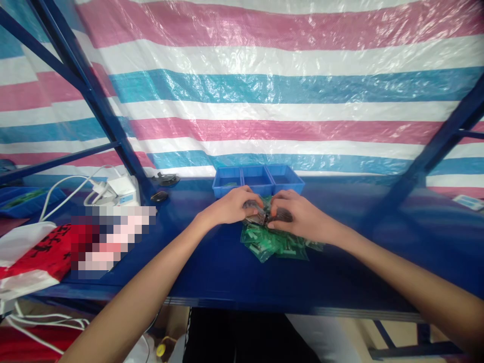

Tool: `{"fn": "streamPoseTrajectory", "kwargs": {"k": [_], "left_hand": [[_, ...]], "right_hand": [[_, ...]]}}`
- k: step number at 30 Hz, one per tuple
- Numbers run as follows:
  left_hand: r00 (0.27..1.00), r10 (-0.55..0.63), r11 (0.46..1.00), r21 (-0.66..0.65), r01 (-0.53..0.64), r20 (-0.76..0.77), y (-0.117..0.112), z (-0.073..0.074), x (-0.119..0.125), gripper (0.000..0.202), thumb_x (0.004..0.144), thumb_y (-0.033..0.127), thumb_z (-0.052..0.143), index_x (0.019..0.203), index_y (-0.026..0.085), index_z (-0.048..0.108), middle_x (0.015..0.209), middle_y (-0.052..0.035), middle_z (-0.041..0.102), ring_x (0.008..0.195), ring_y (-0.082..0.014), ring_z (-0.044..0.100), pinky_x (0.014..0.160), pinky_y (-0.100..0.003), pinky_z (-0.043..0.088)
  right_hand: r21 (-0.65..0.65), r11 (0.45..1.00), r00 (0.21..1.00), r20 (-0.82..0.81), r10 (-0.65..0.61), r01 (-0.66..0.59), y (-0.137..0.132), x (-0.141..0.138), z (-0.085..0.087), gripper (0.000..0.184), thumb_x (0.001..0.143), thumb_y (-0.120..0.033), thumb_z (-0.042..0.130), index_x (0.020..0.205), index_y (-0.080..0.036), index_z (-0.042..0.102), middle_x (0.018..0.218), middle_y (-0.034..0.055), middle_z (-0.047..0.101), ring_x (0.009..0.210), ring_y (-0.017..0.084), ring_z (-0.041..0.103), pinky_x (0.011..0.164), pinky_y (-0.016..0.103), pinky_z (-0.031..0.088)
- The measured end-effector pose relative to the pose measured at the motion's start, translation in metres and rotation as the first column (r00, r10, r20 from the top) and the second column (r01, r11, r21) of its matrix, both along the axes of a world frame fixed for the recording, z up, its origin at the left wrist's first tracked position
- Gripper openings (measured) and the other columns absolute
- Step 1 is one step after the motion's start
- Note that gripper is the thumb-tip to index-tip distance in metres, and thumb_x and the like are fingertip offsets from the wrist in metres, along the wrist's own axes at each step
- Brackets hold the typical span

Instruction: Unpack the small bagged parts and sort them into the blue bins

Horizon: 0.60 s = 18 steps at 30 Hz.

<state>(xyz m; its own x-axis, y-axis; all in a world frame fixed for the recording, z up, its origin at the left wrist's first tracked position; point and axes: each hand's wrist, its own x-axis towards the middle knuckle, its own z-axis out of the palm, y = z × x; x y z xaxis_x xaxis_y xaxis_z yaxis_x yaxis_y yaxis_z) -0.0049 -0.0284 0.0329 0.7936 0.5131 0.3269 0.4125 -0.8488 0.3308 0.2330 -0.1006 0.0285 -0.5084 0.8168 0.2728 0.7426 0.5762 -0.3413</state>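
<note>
In the head view my left hand (237, 205) closes its bent fingers on a dark, partly see-through plastic packet (256, 214). My right hand (298, 216) curls opposite it, gripping a dark packet (283, 215). Whether these are two packets or two ends of one, I cannot tell. Both hands are over a loose pile of small green plastic bags (264, 244) with pale pieces inside. Directly behind the pile stand three joined blue bins (257, 187); the left one has something greenish in it. My hands partly cover the pile and the bins' front.
Left on the blue table (212, 277) are a white power strip (126, 189) with cables, a red and white bag (49, 252) and a small black object (159, 196). Another blue tray (32, 204) sits far left. Blue frame posts (91, 101) and a striped sheet (264, 91) stand behind.
</note>
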Motion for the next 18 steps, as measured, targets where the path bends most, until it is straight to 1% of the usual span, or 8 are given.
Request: {"fn": "streamPoseTrajectory", "kwargs": {"k": [3,5,8,11,15,18], "left_hand": [[1.0,-0.003,1.0,-0.016,0.004,0.022,-0.004,0.002,0.003,0.02,0.089,0.018,0.064,0.104,0.025,0.075,0.108,-0.006,0.063,0.092,-0.0189,0.067,0.082,-0.035,0.056],[0.999,-0.025,0.999,-0.033,0.027,0.038,-0.009,0.003,0.006,0.021,0.087,0.015,0.064,0.099,0.025,0.076,0.11,-0.0061,0.063,0.093,-0.0186,0.067,0.084,-0.035,0.056],[0.998,-0.056,0.996,-0.064,0.057,0.02,-0.017,0.005,0.01,0.016,0.082,0.019,0.071,0.094,0.027,0.078,0.115,-0.0058,0.063,0.099,-0.0212,0.067,0.086,-0.038,0.057],[0.998,-0.053,0.995,-0.085,0.05,-0.032,-0.021,0.005,0.012,0.014,0.081,0.027,0.077,0.095,0.031,0.079,0.122,-0.005,0.061,0.107,-0.0246,0.065,0.088,-0.041,0.056],[0.997,-0.036,0.994,-0.106,0.029,-0.065,-0.022,0.005,0.011,0.011,0.084,0.026,0.075,0.093,0.032,0.079,0.125,-0.0042,0.059,0.114,-0.0254,0.062,0.092,-0.041,0.052],[0.996,-0.026,0.995,-0.095,0.017,-0.091,-0.022,0.006,0.012,0.01,0.085,0.027,0.073,0.093,0.03,0.079,0.127,-0.0037,0.058,0.115,-0.0258,0.061,0.097,-0.044,0.047]], "right_hand": [[0.002,1.0,1.0,-0.013,0.0,0.0,0.001,0.002,0.001,0.023,0.089,-0.045,0.071,0.085,-0.025,0.063,0.109,0.0074,0.062,0.111,0.031,0.055,0.089,0.044,0.046],[0.005,1.0,1.0,-0.022,0.005,-0.005,0.003,0.004,0.002,0.021,0.088,-0.044,0.072,0.085,-0.025,0.063,0.106,0.0069,0.063,0.109,0.03,0.056,0.086,0.042,0.047],[-0.009,1.0,0.999,-0.034,-0.008,0.007,0.006,0.008,0.004,0.019,0.086,-0.041,0.073,0.087,-0.025,0.065,0.102,0.0062,0.062,0.104,0.028,0.058,0.081,0.039,0.047],[-0.016,0.999,0.999,-0.042,-0.028,0.027,0.009,0.012,0.004,0.016,0.085,-0.039,0.073,0.087,-0.024,0.067,0.101,0.006,0.062,0.1,0.027,0.059,0.08,0.038,0.047],[-0.006,1.0,0.999,-0.039,-0.02,0.019,0.01,0.012,0.002,0.012,0.086,-0.036,0.07,0.091,-0.024,0.068,0.101,0.0061,0.063,0.098,0.026,0.061,0.08,0.037,0.046],[0.011,1.0,0.999,-0.03,-0.015,0.015,0.008,0.011,0.001,0.009,0.091,-0.031,0.064,0.094,-0.024,0.068,0.102,0.0068,0.063,0.099,0.026,0.061,0.081,0.037,0.046]]}}
